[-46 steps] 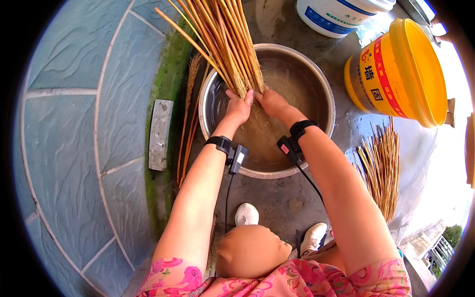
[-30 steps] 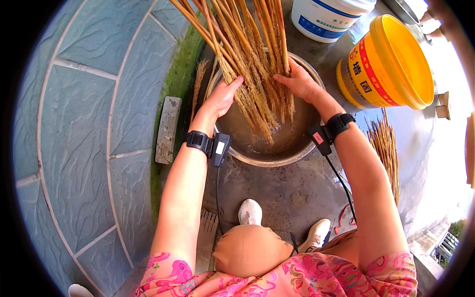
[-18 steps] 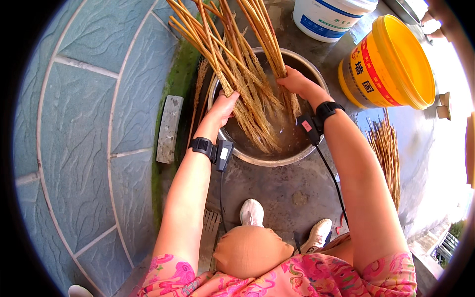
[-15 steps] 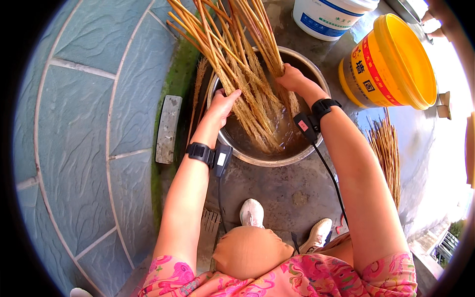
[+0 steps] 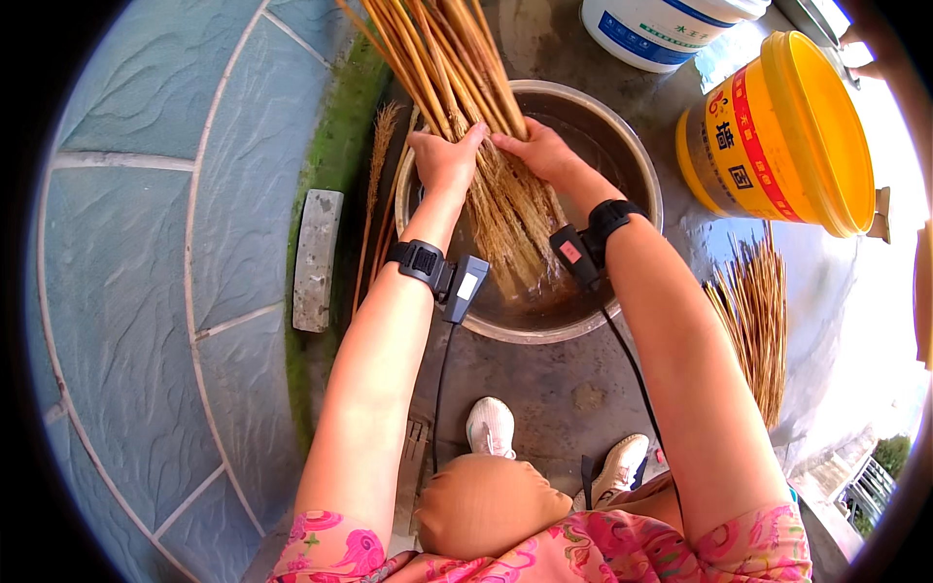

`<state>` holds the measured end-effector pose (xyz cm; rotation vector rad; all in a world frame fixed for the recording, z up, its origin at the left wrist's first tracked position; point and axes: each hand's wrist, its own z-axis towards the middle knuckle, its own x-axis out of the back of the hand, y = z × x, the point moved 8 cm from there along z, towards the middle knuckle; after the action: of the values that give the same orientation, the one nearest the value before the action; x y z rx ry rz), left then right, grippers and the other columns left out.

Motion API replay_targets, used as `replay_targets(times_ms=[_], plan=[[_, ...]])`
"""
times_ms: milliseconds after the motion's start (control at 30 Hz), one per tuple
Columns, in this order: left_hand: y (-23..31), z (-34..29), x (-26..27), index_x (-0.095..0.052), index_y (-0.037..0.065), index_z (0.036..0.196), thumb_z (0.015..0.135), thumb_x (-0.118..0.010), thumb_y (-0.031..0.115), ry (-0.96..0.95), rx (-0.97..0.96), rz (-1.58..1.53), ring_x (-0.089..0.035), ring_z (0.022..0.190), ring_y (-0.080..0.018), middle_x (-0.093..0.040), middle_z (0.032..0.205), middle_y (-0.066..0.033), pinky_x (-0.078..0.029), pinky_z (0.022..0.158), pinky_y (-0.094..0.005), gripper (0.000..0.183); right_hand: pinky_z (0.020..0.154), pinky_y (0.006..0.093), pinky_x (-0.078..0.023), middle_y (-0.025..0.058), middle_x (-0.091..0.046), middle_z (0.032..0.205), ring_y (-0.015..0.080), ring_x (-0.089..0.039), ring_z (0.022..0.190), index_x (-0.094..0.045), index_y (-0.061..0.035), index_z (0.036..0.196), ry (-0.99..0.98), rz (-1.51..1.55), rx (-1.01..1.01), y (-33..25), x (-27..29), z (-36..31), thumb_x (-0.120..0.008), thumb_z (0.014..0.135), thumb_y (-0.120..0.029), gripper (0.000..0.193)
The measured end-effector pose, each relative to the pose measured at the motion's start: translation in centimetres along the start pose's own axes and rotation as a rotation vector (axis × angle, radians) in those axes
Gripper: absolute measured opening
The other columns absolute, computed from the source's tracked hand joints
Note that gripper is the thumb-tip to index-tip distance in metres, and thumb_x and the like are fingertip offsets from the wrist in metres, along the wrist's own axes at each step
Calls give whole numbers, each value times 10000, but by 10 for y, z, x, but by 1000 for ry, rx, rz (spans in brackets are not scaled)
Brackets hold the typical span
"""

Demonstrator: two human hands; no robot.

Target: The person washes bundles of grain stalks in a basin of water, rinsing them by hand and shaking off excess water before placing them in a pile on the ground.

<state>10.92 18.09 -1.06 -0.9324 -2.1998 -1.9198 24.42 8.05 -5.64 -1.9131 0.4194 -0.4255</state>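
A thick bundle of dry tan stalks (image 5: 457, 68) with bushy seed heads slants down into a round metal basin (image 5: 656, 194). Its wet heads lie in the basin's brownish water, their tips partly under the surface. My left hand (image 5: 447, 163) is closed around the bundle's left side, thumb on top. On the other side my right hand (image 5: 540, 152) grips the same bundle, its thumb close to the left one. Most fingers are hidden behind the stalks. Each wrist wears a black strap with a small cabled box.
An open yellow bucket (image 5: 777, 136) stands right of the basin, with a white tub (image 5: 661, 34) behind it. More stalks (image 5: 753, 330) lie on the wet floor at right. A grey block (image 5: 317, 260) and a loose seed-headed stalk (image 5: 377, 165) lie left of the basin.
The two spread bunches have come together into one bundle. My right hand has moved left toward my left hand, which has shifted slightly right and up.
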Motion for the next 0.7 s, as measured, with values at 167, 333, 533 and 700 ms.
replay_targets(times_ms=[167, 333, 533, 700], plan=[[0, -10, 10, -268, -5, 1206, 824, -656, 278, -155, -19, 214, -654, 870, -345, -621, 1002, -242, -514, 763, -414, 613, 826, 329, -484, 126, -670, 1007, 213, -631, 920, -592, -24, 1161, -13, -105, -27, 15, 31, -3, -763, 766, -326, 526], [0, -32, 17, -290, -88, 1185, 874, -606, 276, -169, 8, 580, -662, 780, -351, -648, 861, -223, -543, 656, -403, 573, 802, 344, -517, 195, -669, 941, 312, -646, 901, -667, -12, 1001, 17, -799, -70, -6, 36, -1, -778, 688, -366, 485], [-16, -36, -8, -287, -82, 1099, 883, -565, 233, -153, -25, 558, -641, 793, -403, -630, 850, -279, -531, 678, -446, 472, 789, 403, -511, 260, -645, 910, 372, -631, 902, -654, 49, 924, 2, -819, -35, 2, -12, -8, -706, 695, -255, 384], [-30, -39, -18, -277, -94, 1099, 902, -540, 230, -197, -37, 523, -633, 778, -418, -622, 818, -290, -522, 665, -451, 461, 810, 415, -503, 266, -635, 946, 385, -614, 944, -657, 53, 910, -77, -835, -106, 7, -5, -15, -694, 719, -230, 343]])
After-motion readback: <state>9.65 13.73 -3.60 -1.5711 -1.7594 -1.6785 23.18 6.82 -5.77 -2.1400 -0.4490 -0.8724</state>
